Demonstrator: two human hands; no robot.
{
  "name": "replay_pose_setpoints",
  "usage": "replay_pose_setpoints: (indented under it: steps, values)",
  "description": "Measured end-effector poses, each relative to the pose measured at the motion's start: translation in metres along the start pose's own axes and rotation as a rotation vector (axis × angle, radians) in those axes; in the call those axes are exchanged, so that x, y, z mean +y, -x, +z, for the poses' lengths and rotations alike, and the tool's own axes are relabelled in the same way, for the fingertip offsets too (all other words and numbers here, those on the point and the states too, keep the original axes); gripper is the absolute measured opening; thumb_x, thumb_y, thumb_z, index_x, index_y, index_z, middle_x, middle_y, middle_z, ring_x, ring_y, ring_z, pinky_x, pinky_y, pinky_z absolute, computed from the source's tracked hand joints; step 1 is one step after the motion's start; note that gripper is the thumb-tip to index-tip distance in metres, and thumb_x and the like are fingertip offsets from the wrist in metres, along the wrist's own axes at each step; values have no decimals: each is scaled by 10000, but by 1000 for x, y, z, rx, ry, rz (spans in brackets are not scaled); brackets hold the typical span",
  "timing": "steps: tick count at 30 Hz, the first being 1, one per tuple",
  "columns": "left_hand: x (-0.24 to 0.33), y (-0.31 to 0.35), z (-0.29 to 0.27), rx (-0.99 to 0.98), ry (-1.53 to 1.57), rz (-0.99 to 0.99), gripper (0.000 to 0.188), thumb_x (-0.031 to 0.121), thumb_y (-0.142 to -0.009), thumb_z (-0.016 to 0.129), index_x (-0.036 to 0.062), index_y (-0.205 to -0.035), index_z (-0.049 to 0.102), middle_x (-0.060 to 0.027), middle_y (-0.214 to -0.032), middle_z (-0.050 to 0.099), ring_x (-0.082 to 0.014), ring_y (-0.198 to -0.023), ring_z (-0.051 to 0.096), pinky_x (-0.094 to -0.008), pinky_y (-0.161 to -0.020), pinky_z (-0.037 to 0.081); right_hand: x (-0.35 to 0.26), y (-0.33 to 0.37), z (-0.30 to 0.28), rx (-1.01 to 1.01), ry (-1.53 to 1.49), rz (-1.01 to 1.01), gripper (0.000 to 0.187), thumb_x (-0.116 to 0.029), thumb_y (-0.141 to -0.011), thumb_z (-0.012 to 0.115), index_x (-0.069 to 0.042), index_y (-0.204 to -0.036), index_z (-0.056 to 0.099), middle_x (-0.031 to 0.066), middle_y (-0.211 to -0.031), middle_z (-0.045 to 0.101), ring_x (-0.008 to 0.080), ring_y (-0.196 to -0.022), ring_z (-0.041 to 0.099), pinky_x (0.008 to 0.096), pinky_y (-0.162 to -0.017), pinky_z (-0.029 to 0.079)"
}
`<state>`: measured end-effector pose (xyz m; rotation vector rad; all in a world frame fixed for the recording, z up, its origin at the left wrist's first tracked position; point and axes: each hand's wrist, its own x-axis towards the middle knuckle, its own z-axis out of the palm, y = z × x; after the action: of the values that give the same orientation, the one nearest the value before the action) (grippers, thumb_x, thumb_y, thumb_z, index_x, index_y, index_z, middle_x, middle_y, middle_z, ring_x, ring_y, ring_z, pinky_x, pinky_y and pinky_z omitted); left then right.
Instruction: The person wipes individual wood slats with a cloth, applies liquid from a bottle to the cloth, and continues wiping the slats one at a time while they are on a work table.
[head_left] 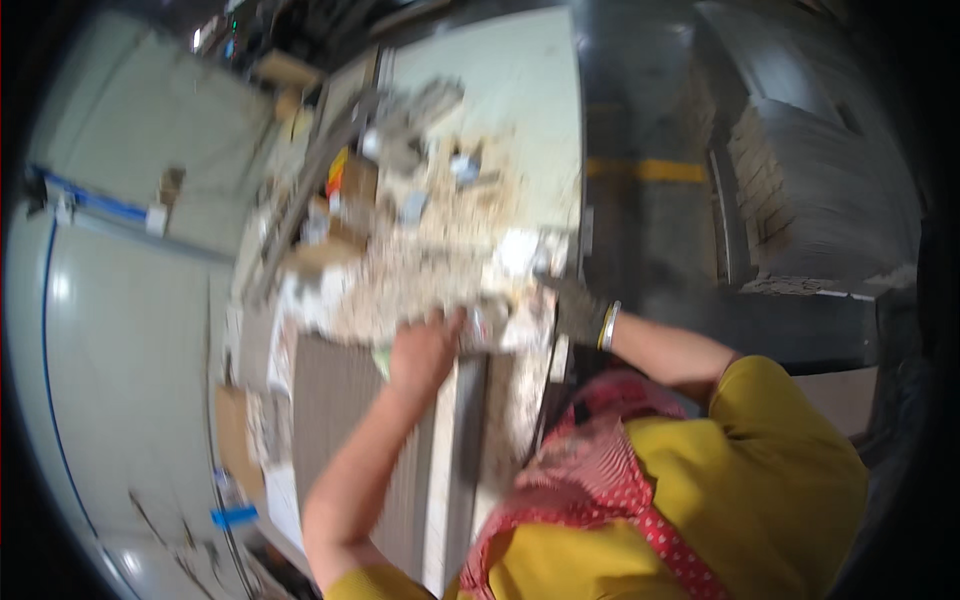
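Observation:
My left hand (425,350), bare, is over the worn bench top (400,290), its fingers curled at the side of a clear, shiny thing (484,322) with reddish marks. Blur hides its kind; it looks like plastic. My right hand (575,308) wears a dark grey glove, with a pale band (609,326) at the wrist. It sits at the bench's right edge, beside crumpled whitish material (525,325). Motion smears its fingers, and I cannot see whether they hold anything. Below my left hand lies a stack of grey-brown sheets (350,430).
An open cardboard box (357,182) and scattered scraps (413,207) lie farther up the bench. A long bar (310,205) runs along its left side. Across the aisle at right stands a large wrapped stack (765,190). A yellow line (650,170) marks the floor.

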<state>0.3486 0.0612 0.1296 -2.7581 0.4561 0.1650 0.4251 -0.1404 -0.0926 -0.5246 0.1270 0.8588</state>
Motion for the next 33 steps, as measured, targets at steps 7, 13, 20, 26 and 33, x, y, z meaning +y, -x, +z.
replay_pose_setpoints:
  steps: [7,13,20,26,33]
  values:
    - [2,-26,-5,55,5,-8,489,143,-781,635,150,-1245,479,-102,-984,575,-275,-813,631,-398,-756,463,-36,25,72,-26,-187,101,373,-316,-910,598,-49,-1160,530,82,-982,619,208,-855,614,363,-792,539]
    - [5,-5,-11,-142,45,49,471,93,-808,554,140,-1271,480,-96,-964,567,-267,-812,630,-400,-755,459,-27,17,29,-63,-127,65,461,-361,-918,575,-26,-1225,494,109,-1072,616,232,-945,612,401,-849,526]
    - [-10,-9,-3,-55,7,-11,465,76,-797,564,116,-1256,505,-100,-964,569,-262,-790,634,-403,-763,457,-39,26,60,-197,-182,127,544,-362,-965,473,-21,-1375,367,162,-1320,501,282,-1194,507,437,-1024,412]
    - [-7,3,-9,-155,7,93,470,70,-794,553,110,-1260,504,-97,-964,571,-250,-784,637,-397,-767,459,-39,26,57,-126,-160,101,552,-373,-968,460,-26,-1384,355,163,-1332,490,291,-1207,495,444,-1042,394]
    - [-3,-23,-22,-41,70,40,437,74,-801,543,125,-1232,493,-99,-972,579,-258,-766,638,-402,-753,465,-43,36,75,-184,-147,90,530,-349,-974,461,-19,-1376,357,143,-1314,500,256,-1161,528,399,-984,450]
